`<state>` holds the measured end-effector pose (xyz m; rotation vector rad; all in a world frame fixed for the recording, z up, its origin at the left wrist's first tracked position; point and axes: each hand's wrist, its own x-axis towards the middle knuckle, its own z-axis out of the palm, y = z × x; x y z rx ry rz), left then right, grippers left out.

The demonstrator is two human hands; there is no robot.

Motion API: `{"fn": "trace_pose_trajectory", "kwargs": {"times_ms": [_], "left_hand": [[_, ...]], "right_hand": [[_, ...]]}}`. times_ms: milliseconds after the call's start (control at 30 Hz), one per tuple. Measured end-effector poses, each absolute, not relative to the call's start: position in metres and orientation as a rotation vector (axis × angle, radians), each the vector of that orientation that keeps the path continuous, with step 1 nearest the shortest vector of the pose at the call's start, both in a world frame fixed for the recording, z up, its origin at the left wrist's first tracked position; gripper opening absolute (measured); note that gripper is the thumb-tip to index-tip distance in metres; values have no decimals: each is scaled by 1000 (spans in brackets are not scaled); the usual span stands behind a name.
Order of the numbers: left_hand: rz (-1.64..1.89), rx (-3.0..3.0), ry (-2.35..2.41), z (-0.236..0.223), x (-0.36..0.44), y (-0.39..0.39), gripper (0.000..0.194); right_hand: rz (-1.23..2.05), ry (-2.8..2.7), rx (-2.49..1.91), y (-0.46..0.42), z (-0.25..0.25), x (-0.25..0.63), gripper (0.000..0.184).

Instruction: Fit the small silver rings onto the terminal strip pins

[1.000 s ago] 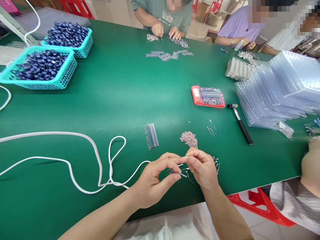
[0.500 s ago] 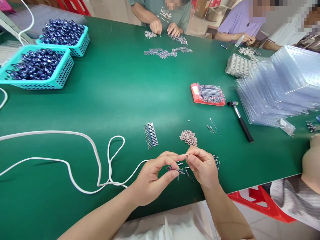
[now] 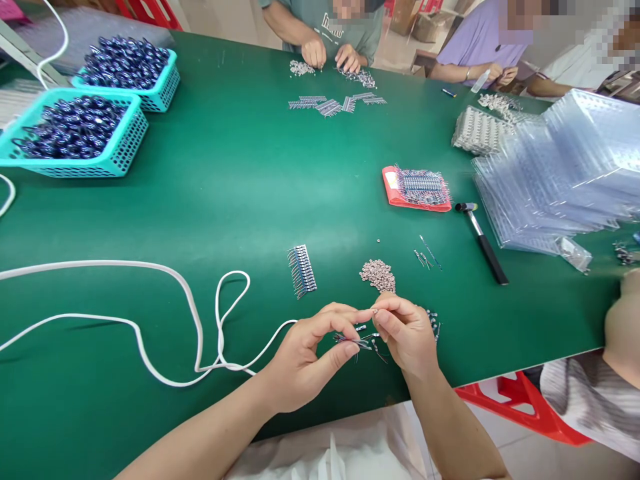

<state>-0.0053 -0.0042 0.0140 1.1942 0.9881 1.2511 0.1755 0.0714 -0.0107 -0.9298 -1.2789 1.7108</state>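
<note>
Left hand (image 3: 307,363) and right hand (image 3: 411,337): bare. Forearms (image 3: 200,433) bare too. Pale off-white garment (image 3: 327,460), creased, wearer's side of fingers (image 3: 335,323).

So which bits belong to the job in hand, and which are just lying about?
In the job, likely:
- left hand: wired parts
- right hand: tiny piece
- pile of small pieces
- lined-up strip

Lying about, apparently:
- hammer
- white cable
- teal baskets
- clear plastic sheets

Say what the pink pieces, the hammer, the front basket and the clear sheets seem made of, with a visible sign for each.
Pink pieces: perhaps plastic or ceramic, lacking strong shine; too small to tell.
Hammer: shiny shaft, probably metal; matte black grip, rubber or plastic.
Front basket: satin plastic, apparently, with regular moulded-looking holes.
Clear sheets: likely glossy plastic, see-through with bright reflections.
</note>
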Motion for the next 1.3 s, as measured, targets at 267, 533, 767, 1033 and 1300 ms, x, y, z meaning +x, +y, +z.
{"fn": "trace_pose_trajectory", "kwargs": {"times_ms": [267, 533, 767, 1033, 1300], "left_hand": [[1252, 1293, 1018, 13, -4, -3, 13], [1251, 1285, 1016, 12, -3, -4, 13], [1236, 1188, 1007, 10, -5, -4, 9], [1256, 1155, 994, 9, -5, -2, 7], [1253, 1147, 986, 8, -5, -2, 6]], "right_hand": [[1534, -1395, -945, 68, -13, 176, 7], [1168, -1575, -971, 62, -9, 174, 14], [837, -1798, -935, 58, -10, 177, 34], [825, -1826, -889, 61, -8, 176, 26], [863, -1816, -863, 61, -6, 176, 28]]}}
